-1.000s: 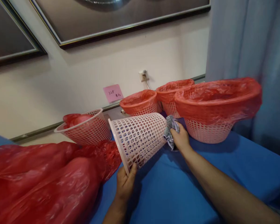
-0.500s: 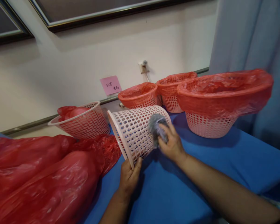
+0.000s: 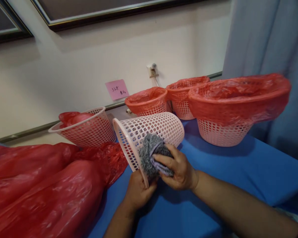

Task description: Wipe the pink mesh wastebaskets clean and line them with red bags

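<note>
A pale pink perforated wastebasket (image 3: 161,125) lies tipped on its side, its open mouth facing left. My left hand (image 3: 139,188) grips its rim at the lower front, fingers inside and thumb outside. Bunched in my right hand (image 3: 180,168) is a grey cloth (image 3: 152,153) with a pale purple edge. The cloth presses on the outer wall of the wastebasket close to the rim, just above my left thumb, and hides part of the holes there.
Several more wastebaskets, including one large one (image 3: 225,132), stand at the back right with red bag liners. Another wastebasket (image 3: 99,129) holding red plastic is at left, behind red plastic bags (image 3: 52,191). Blue cloth (image 3: 188,211) covers the table. A pink note (image 3: 117,89) and a socket (image 3: 153,70) are on the wall.
My right hand has moved the cloth left and down along the wastebasket's side, from near its base to near its rim. My left hand still grips the rim, which has dipped slightly.
</note>
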The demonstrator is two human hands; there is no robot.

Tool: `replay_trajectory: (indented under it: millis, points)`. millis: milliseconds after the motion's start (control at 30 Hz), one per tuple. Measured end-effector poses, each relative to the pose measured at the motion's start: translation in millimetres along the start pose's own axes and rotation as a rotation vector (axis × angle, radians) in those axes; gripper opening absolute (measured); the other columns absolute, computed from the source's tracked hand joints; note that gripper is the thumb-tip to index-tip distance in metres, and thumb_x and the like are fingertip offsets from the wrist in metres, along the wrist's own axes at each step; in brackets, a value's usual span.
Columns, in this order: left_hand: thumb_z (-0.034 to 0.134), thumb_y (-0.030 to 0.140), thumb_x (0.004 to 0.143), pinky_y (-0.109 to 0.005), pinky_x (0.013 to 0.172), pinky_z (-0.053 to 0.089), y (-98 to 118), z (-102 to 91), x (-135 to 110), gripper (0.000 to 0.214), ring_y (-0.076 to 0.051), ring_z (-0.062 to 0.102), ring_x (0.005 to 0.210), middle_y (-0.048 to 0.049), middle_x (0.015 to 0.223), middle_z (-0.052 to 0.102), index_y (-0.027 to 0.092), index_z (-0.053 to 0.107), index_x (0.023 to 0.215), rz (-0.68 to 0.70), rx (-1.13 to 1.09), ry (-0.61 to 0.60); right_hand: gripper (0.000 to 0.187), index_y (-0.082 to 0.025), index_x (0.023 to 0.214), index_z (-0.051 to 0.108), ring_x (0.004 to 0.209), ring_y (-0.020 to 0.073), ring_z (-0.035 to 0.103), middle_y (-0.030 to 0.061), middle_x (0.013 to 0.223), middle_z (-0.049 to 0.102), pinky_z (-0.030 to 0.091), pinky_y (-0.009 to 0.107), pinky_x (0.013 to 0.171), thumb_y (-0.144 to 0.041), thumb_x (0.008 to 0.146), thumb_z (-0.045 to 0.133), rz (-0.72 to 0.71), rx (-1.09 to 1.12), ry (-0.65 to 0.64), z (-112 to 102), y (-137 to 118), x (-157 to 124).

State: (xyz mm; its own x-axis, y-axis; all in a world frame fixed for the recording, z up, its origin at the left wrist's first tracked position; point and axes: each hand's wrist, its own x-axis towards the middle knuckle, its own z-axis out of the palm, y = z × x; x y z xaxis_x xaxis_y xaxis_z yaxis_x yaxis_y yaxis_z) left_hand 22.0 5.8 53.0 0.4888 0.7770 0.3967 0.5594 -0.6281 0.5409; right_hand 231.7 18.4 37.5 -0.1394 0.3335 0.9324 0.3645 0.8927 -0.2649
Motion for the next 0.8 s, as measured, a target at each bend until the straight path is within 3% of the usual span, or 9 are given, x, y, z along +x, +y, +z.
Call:
replay_trajectory:
  millis: [67,100,267,333,400,567,633,700,800]
  points:
    - [0.057,0.033,0.098,-0.041,0.101,0.059,1.6,-3.7,0.0,0.033,-0.028,0.074,0.108,-0.0084,0.120,0.079,0.022,0.075,0.124,0.042,0.059,-0.044,0.061,-0.027,0.144,0.057,0.123,0.0286,0.064,0.0129,0.144,0.052,0.061,0.043,0.099,-0.025,0.084,0.065,-0.019,-0.005,-0.009,-1.2,5.1,-0.5]
    - [0.054,0.032,0.100,-0.042,0.104,0.057,2.1,-5.2,0.2,0.035,-0.029,0.073,0.113,-0.0091,0.124,0.078,0.022,0.073,0.127,0.050,0.078,-0.060,0.059,-0.028,0.143,0.059,0.125,0.0293,0.064,0.0128,0.143,0.053,0.059,0.044,0.101,-0.025,0.084,0.065,0.046,-0.042,0.015,-2.9,14.4,0.0]
    - [0.048,0.032,0.102,-0.047,0.112,0.053,6.6,-6.4,4.2,0.043,-0.031,0.067,0.128,-0.0108,0.139,0.071,0.024,0.065,0.140,0.002,0.112,-0.074,0.050,-0.023,0.132,0.067,0.109,0.0299,0.069,0.0113,0.117,0.069,0.056,0.053,0.103,-0.030,0.083,0.060,0.818,-0.240,0.298,-19.6,90.2,6.4]
    - [0.052,0.030,0.097,-0.048,0.113,0.053,10.2,-4.2,6.5,0.045,-0.032,0.067,0.128,-0.0103,0.138,0.072,0.024,0.066,0.140,-0.002,0.146,-0.099,0.051,-0.022,0.130,0.067,0.105,0.0295,0.070,0.0098,0.111,0.071,0.056,0.054,0.102,-0.033,0.082,0.059,0.963,-0.235,0.358,-24.0,103.3,8.8]
    - [0.055,0.026,0.092,-0.048,0.116,0.051,13.4,-1.5,7.9,0.048,-0.032,0.066,0.130,-0.0095,0.140,0.071,0.024,0.066,0.139,0.000,0.164,-0.119,0.052,-0.021,0.133,0.066,0.110,0.0300,0.069,0.0116,0.116,0.070,0.054,0.054,0.105,-0.033,0.083,0.060,0.863,-0.224,0.356,-23.2,91.6,10.2]
    - [0.058,0.020,0.084,-0.045,0.102,0.059,11.6,5.5,5.7,0.041,-0.031,0.073,0.110,-0.0107,0.118,0.077,0.023,0.072,0.122,-0.033,0.145,-0.133,0.060,-0.027,0.146,0.056,0.125,0.0288,0.065,0.0131,0.143,0.055,0.057,0.046,0.105,-0.024,0.086,0.064,0.165,-0.032,0.083,-9.9,4.4,6.4]
    - [0.059,0.018,0.084,-0.045,0.095,0.061,9.1,7.6,4.5,0.034,-0.031,0.074,0.102,-0.0109,0.110,0.077,0.022,0.074,0.113,-0.060,0.130,-0.103,0.065,-0.027,0.148,0.053,0.121,0.0274,0.066,0.0130,0.143,0.054,0.060,0.042,0.099,-0.023,0.085,0.065,0.035,0.059,0.008,-7.0,-11.4,4.0]
    - [0.057,0.013,0.082,-0.046,0.100,0.059,8.2,8.6,4.9,0.035,-0.032,0.072,0.109,-0.0104,0.112,0.077,0.023,0.074,0.111,-0.080,0.096,-0.074,0.061,-0.026,0.146,0.055,0.121,0.0279,0.066,0.0134,0.140,0.057,0.060,0.043,0.101,-0.024,0.086,0.064,0.116,0.024,0.029,-7.9,0.3,3.2]
    - [0.052,0.007,0.079,-0.048,0.109,0.055,9.6,8.4,7.2,0.046,-0.031,0.069,0.121,-0.0104,0.121,0.076,0.021,0.072,0.118,-0.118,0.074,-0.089,0.049,-0.022,0.135,0.065,0.118,0.0312,0.066,0.0143,0.128,0.065,0.055,0.052,0.106,-0.028,0.086,0.060,0.551,-0.183,0.204,-17.1,55.0,5.4]
